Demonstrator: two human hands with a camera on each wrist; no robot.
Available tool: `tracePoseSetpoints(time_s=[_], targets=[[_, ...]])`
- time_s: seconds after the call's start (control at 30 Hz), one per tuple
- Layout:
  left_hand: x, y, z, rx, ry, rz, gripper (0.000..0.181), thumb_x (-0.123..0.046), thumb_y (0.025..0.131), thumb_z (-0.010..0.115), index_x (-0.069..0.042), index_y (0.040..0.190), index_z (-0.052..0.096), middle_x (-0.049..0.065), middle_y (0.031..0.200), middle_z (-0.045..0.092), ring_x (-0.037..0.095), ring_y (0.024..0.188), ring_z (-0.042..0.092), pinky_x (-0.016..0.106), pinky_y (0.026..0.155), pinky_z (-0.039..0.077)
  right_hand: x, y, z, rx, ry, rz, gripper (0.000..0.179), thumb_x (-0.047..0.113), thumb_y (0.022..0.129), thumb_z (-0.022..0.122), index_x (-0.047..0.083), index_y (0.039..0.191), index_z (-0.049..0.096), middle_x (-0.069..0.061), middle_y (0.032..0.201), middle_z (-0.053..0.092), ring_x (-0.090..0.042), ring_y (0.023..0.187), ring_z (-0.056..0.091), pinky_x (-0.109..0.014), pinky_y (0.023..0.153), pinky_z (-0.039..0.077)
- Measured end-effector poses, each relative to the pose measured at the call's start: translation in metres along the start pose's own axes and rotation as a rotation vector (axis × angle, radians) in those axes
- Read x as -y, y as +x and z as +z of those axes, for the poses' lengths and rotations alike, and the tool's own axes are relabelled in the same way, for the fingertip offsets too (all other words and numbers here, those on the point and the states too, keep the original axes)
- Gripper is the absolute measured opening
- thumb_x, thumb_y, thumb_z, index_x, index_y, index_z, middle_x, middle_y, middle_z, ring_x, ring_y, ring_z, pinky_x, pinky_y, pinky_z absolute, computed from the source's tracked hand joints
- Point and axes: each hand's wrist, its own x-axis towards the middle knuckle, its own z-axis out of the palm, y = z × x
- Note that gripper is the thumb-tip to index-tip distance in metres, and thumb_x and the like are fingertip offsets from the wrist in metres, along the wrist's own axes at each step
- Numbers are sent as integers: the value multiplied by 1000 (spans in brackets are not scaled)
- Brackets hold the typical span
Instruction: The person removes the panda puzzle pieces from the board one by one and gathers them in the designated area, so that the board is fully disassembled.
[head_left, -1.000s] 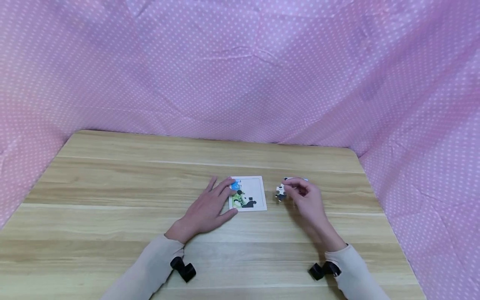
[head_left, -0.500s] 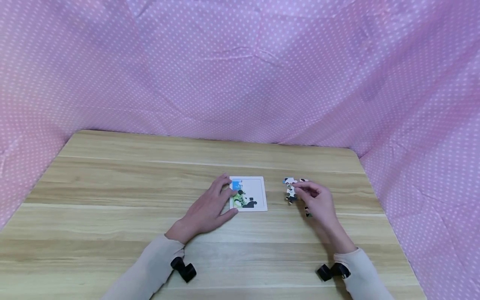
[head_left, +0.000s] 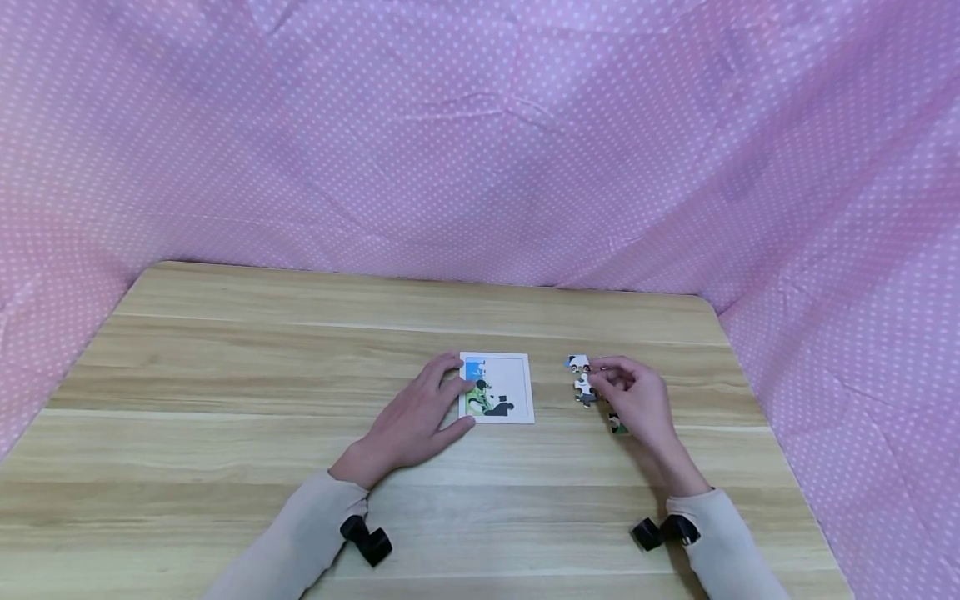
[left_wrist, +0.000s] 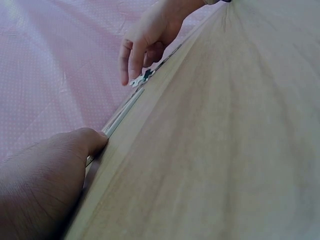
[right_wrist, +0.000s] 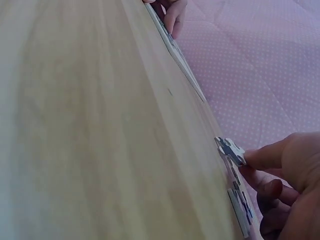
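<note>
A square white puzzle tray lies mid-table in the head view, with blue, green and black-and-white panda pieces along its left side and bottom. My left hand rests at the tray's left edge, thumb at the near corner and fingertips at the far one. To the right of the tray, my right hand pinches a black-and-white puzzle piece between thumb and index finger. The right wrist view shows this puzzle piece tilted over other pieces.
Around my right hand lie more puzzle pieces: one with a panda face just beyond the held piece, and a green-and-black one nearer, partly covered by the hand. The wooden table ends at a pink dotted cloth.
My right hand has moved right with the puzzle piece, away from the tray, and the piece has turned a little. The left fingers have drawn back from over the tray to its edge.
</note>
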Motion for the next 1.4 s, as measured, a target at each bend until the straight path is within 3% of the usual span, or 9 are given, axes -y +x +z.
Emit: tracePoseSetpoints(time_s=[0.47,0.67,0.8,0.97,1.17,1.4], targets=[[-1,0,0,3,8,0,56,-46,110,66,-10,152,65,18,171,41,34,162,37,53,127,42,0,3,5,-66,-176,-79,16,5,95,87,4,111,85,-9,89,80,-9,65,58,-20,57,44],[0,0,0,10,11,-6,56,-46,110,65,-10,153,65,18,172,40,35,162,37,54,127,41,-1,3,5,-68,-189,-99,14,6,94,87,5,108,86,-6,86,78,-7,65,55,-20,57,42],[0,0,0,11,9,-4,56,-46,110,65,-10,153,65,18,171,40,35,162,37,54,127,41,-2,1,-1,-76,-196,-139,15,7,92,91,6,107,86,-9,95,78,-13,71,60,-20,61,45],[0,1,1,16,12,-1,56,-47,111,64,-11,154,64,18,171,40,35,163,36,54,128,39,-5,-3,-10,-36,-247,-152,19,10,88,95,9,106,88,-11,107,72,-21,80,60,-24,68,46],[0,0,0,11,13,-4,56,-46,111,65,-10,154,64,18,171,41,35,162,37,53,128,40,-8,-4,-13,54,-286,-115,22,16,90,95,11,110,89,-11,115,70,-20,83,59,-29,71,46],[0,0,0,13,19,-3,57,-46,111,65,-10,155,64,18,169,42,36,160,39,54,128,40,-8,-5,-12,47,-297,-110,19,15,91,94,11,108,88,-11,114,71,-21,83,57,-31,71,44]])
